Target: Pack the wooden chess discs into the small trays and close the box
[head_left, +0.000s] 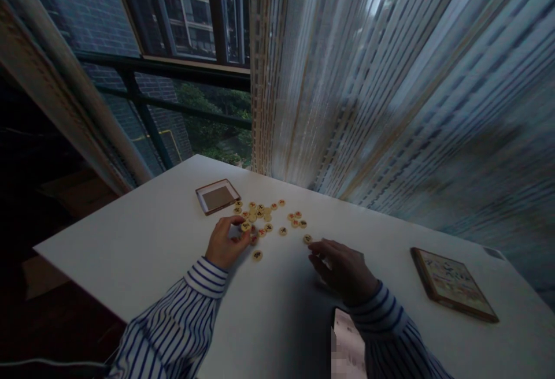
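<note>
My left hand (225,242) pinches a round, pale xiangqi piece (246,226) between thumb and fingers, at the near left side of a loose scatter of such pieces. Its face carries a dark character. Just below lies another dark-marked piece (257,255) on the white table. My right hand (340,264) is to the right of the scatter, fingers bent and thumb apart from the index finger. A piece (307,239) lies right at its index fingertip, seemingly touching it. Between the hands lie several pieces with red or dark characters, among them a lone piece (283,231); some show blank faces.
A shallow open box (207,212) stands behind the scatter at left. On the right lies a flat brown-edged box (455,283) with a printed top. A phone (347,344) sits under my right forearm. Striped string curtains (329,78) hang along the table's (130,240) far edge.
</note>
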### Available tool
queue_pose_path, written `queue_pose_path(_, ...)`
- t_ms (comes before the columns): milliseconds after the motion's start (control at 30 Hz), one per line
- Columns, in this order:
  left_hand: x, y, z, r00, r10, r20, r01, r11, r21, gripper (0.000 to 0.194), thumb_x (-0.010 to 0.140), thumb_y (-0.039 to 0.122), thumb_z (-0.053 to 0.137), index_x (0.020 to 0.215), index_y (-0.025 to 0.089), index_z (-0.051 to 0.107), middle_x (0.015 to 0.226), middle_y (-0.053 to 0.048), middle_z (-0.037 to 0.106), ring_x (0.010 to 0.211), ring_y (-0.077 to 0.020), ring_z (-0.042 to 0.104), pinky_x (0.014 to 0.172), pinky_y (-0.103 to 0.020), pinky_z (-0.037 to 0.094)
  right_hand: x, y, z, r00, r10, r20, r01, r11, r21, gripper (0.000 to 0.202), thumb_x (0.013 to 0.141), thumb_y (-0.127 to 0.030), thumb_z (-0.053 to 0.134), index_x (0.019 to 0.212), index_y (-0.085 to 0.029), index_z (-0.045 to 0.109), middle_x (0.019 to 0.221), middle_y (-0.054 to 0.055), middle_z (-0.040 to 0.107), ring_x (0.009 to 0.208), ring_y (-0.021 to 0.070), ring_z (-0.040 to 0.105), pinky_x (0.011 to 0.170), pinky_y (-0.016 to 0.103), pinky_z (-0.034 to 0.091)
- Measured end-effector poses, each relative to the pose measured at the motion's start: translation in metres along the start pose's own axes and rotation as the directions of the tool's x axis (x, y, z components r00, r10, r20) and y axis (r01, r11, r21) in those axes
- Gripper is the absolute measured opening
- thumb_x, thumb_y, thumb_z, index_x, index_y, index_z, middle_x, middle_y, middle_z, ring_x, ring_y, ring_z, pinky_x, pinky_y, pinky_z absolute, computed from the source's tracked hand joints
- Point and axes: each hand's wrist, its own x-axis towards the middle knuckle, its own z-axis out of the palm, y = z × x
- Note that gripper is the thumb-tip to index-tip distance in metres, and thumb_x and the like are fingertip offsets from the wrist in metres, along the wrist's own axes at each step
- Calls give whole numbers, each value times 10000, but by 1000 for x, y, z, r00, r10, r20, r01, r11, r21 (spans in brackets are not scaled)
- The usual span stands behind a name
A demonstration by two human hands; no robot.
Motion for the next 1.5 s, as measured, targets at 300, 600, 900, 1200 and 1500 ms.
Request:
queue_pose_path(300, -13, 37, 16, 990, 30, 137, -11, 990, -142, 239, 674, 269, 576, 900, 191, 558, 851, -42, 661, 783, -172, 625, 743, -309, 510, -11, 12, -12, 1000, 12, 12, -13, 999, 46, 160, 803, -204, 493, 918, -188, 603, 774, 44, 656, 682, 148, 613, 639, 256, 461)
queue_pose_path(600, -11, 74, 42, 958, 173, 230, -70, 915, -398, 237, 706, 209, 583, 941, 185, 560, 906, -55, 638, 852, -165, 609, 812, -312, 502, -15, 23, -22, 999, 25, -21, -24, 998, 50, 198, 810, -204, 480, 948, -169, 617, 801, 71, 671, 709, 165, 615, 666, 279, 476)
queue_pose_path(900, -6, 110, 64, 935, 97, 342, 130, 803, -582, 251, 732, 248, 619, 974, 190, 589, 978, -56, 645, 897, -164, 616, 847, -316, 502, -19, 31, -30, 995, 61, -78, -58, 997, 49, 170, 802, -186, 494, 915, -174, 621, 775, 58, 669, 697, 156, 603, 641, 264, 461)
queue_pose_path(1200, -31, 105, 82, 914, 44, 404, 182, 845, -503, 258, 733, 246, 620, 986, 194, 615, 946, -41, 680, 825, -154, 638, 788, -305, 520, -21, 41, -25, 994, 78, -71, -72, 994, 78, 174, 795, -180, 496, 911, -169, 624, 779, 61, 677, 694, 155, 615, 632, 257, 467)
queue_pose_path(1500, -39, 98, 86, 896, 62, 439, 178, 857, -484, 287, 746, 242, 619, 1032, 216, 615, 982, -35, 680, 842, -150, 634, 803, -295, 509, -19, 43, -16, 997, 34, 74, -44, 991, 127, 208, 791, -189, 517, 980, -177, 603, 784, 54, 669, 693, 151, 611, 644, 257, 467)
